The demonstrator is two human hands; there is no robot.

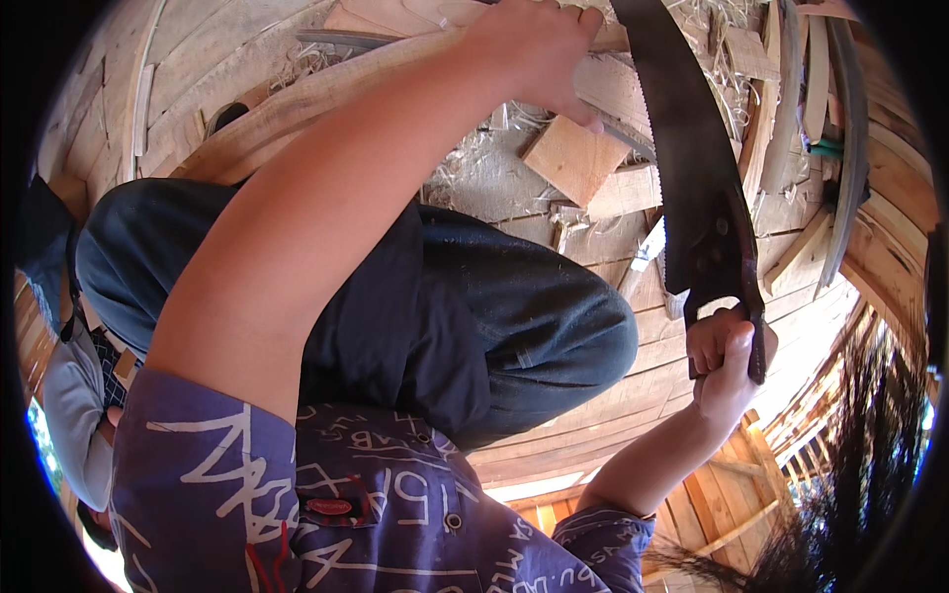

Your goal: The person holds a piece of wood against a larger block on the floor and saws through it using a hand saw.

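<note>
My right hand (730, 351) is wrapped round the handle of a handsaw (692, 148), on the right. Its dark, wide blade points away from me, with the teeth toward the left. At the far side, my left hand (539, 54) lies over a long wooden board (615, 91), thumb on the near edge and fingers bent across it. The blade stands close beside the board's right part; whether the teeth touch the wood I cannot tell. Just nearer than my left thumb lies a square wood offcut (575, 158).
Wood shavings and scraps cover the plank floor (494, 178). More curved boards (840, 138) lie at the right. My bent legs (534, 316) are in the middle. Another person's grey sleeve (77, 415) shows at the left edge. Dark bristly strands (850, 455) hang at the lower right.
</note>
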